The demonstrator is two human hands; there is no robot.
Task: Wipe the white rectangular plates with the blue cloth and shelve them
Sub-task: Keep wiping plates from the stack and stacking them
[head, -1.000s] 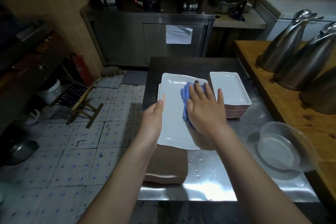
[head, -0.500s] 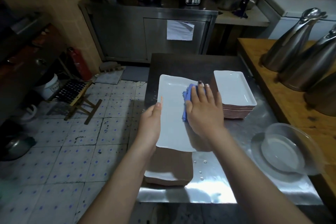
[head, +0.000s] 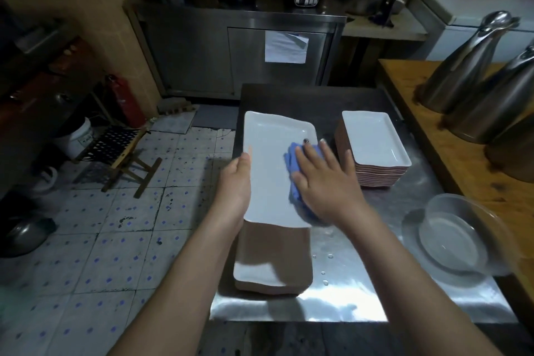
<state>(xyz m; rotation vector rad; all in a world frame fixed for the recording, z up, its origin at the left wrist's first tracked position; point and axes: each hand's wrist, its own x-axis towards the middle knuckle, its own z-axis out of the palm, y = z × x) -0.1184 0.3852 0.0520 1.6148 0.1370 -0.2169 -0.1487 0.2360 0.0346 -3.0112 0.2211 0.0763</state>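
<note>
A white rectangular plate [head: 270,150] is held tilted above the steel table [head: 384,211]. My left hand [head: 235,182] grips its left edge, thumb on the rim. My right hand [head: 323,182] lies flat with spread fingers on the blue cloth [head: 294,165], pressing it onto the plate's right side. Below the held plate sits a low stack of plates [head: 273,260], brown outside and white inside. A taller stack of white plates [head: 374,143] stands to the right on the table.
A clear glass bowl [head: 453,237] sits at the table's right. Steel jugs [head: 468,63] stand on the wooden counter [head: 427,113]. A steel cabinet [head: 202,55] with pots is ahead. On the tiled floor to the left are a folding stool [head: 118,147] and a red extinguisher [head: 127,101].
My right hand has slid the blue cloth toward me and to the right over the plate. The left hand keeps its hold on the edge.
</note>
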